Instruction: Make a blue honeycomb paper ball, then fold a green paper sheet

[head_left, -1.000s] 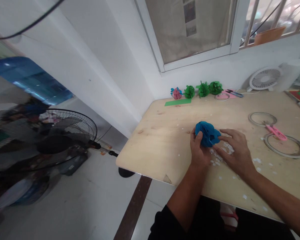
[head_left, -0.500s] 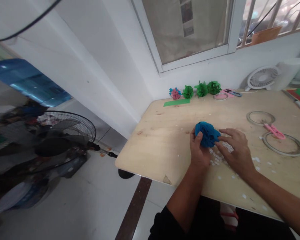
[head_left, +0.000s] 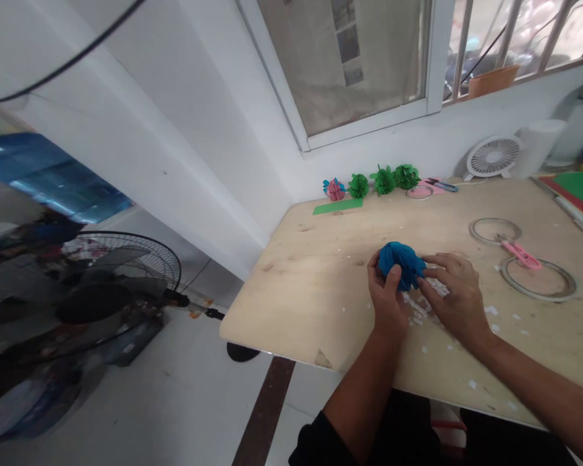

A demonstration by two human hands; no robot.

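Note:
A blue folded-paper ball [head_left: 401, 264] with layered, ruffled edges is held above the wooden table. My left hand [head_left: 387, 299] is closed around its left and lower side, thumb across the front. On its right edge, the fingertips of my right hand [head_left: 454, 291] pinch a bit of the blue paper. Small white paper scraps [head_left: 418, 309] lie beneath and beside my hands. At the back, a pink-and-blue paper piece [head_left: 335, 189] sits in a row with several green paper balls [head_left: 383, 180].
A green paper strip [head_left: 338, 206] lies before the row. Blue-handled snips [head_left: 442, 185] rest on pink paper at the back. Two metal rings with a pink-handled tool [head_left: 522, 255] lie right. A small white fan [head_left: 494, 157] stands by the wall; a floor fan [head_left: 121, 259] is left.
The blue paper ball has turned slightly in my hands, showing its layers from another angle. The camera view has shifted a little. Both hands keep their hold.

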